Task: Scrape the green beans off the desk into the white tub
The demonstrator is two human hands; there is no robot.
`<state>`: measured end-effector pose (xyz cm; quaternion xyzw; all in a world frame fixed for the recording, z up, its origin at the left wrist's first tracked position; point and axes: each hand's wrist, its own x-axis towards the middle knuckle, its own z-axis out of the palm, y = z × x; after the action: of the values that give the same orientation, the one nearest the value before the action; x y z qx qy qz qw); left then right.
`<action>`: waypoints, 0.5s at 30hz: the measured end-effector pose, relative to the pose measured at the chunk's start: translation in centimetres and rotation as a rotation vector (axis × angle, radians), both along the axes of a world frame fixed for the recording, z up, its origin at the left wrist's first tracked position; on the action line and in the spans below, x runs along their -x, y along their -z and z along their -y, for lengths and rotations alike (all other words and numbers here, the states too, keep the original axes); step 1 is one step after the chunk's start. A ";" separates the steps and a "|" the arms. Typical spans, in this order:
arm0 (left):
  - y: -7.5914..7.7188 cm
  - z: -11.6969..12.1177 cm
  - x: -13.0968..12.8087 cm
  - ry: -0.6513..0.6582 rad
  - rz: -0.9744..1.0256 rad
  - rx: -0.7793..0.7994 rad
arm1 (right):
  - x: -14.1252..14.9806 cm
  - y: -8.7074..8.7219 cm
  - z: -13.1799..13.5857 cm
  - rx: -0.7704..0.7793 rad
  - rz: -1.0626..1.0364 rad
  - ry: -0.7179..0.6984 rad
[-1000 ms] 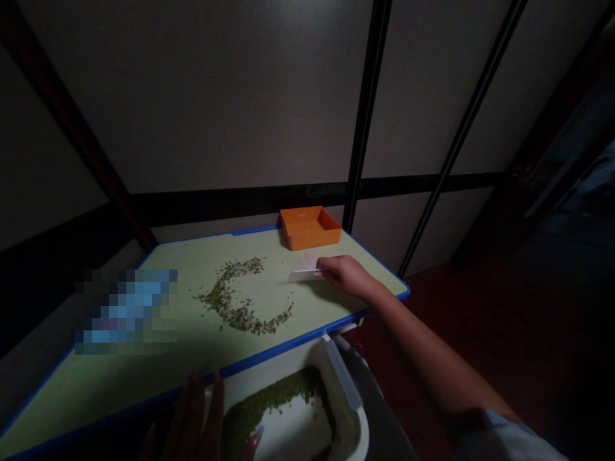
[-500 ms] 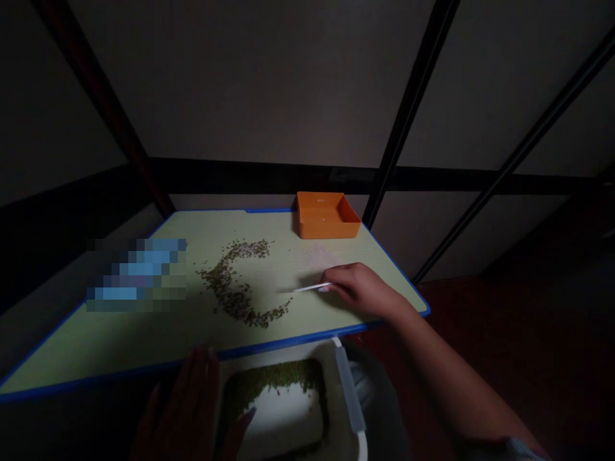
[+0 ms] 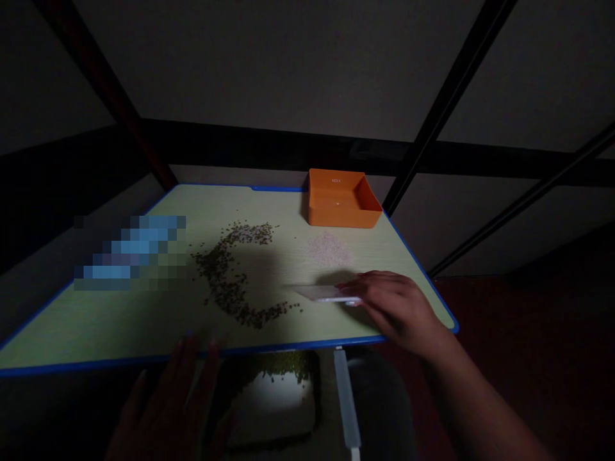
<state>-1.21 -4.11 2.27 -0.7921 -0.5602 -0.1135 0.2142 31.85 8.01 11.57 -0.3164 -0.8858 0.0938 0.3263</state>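
Two hands were apart: the right hand [image 3: 398,307] pinched a thin white card [image 3: 327,294] on the near side of the orange box [image 3: 343,218], while the left hand's [image 3: 168,400] hold, nearer and leftward, I could not tell. Low, light strokes seemed best, without scattering the dark grains [image 3: 228,296]. Compared with earlier, the card showed more face.

A thin, flat whitish card [image 3: 327,294] lies nearly level in the right hand [image 3: 398,304], over the table [image 3: 273,202] near its front edge. Greenish-brown grains [image 3: 228,291] form a loose arc left of it, open toward the right edge; a pale, thin scatter [image 3: 330,248] lies behind it. Below the front edge, an open, pale container [image 3: 331,410] holds green grains [image 3: 283,363] around a bare patch, beside the left hand [image 3: 166,397].
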 end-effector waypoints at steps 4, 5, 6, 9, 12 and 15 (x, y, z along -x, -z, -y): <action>0.3 0.1 -0.1 -0.047 0.054 0.044 | -0.8 -0.4 -1.0 0.104 -0.271 0.268; 0.3 0.2 -0.2 -0.055 0.061 0.053 | -0.9 -0.3 -1.3 0.169 -0.334 0.315; 0.3 0.2 -0.2 -0.059 0.069 0.051 | -0.9 -0.2 -1.6 0.240 -0.382 0.344; 0.2 0.2 -0.4 -0.062 0.070 0.038 | -0.6 0.5 -2.6 0.435 -0.440 0.351; -0.1 0.3 -0.4 -0.058 0.047 0.032 | -0.3 1.1 -3.2 0.558 -0.464 0.338; -0.1 0.2 -0.4 -0.059 0.054 0.020 | 0.0 1.1 -3.3 0.620 -0.476 0.321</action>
<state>-0.79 -4.35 2.41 -0.7741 -0.5899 -0.1229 0.1944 31.82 11.35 10.44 -0.5031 -0.6550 0.3743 0.4216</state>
